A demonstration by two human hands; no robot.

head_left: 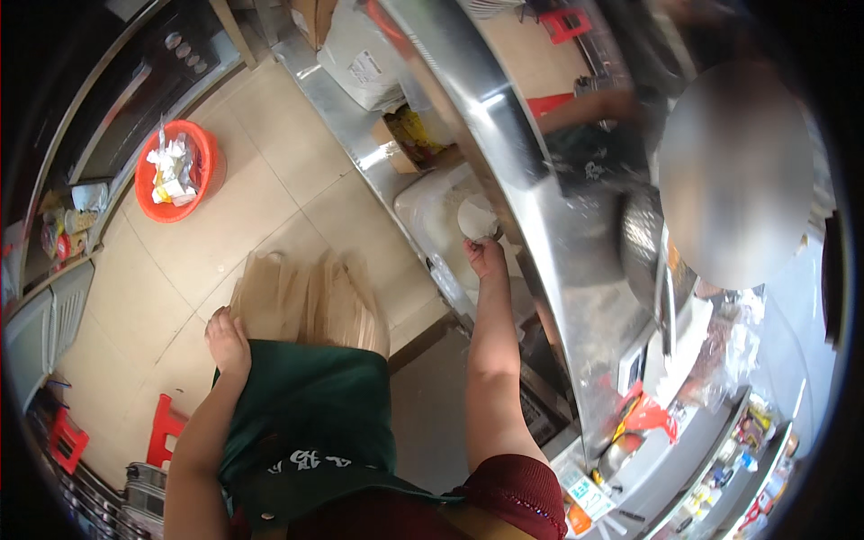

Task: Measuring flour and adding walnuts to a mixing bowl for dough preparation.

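Beige tiled flr (pixel 261 135), SS counter (pixel 580 310) to R.

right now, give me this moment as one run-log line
right hand: holding round white vessel at translucent bin | left hand: at green apron edge | red basket: on floor

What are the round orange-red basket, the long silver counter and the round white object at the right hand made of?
Round orange-red basket: probably plastic, slightly glossy, judging by its even, bright colour. Long silver counter: likely stainless steel, polished, with streaky highlights and reflections. Round white object in the right hand: perhaps plastic, given its pale, smooth look; too small to be sure.
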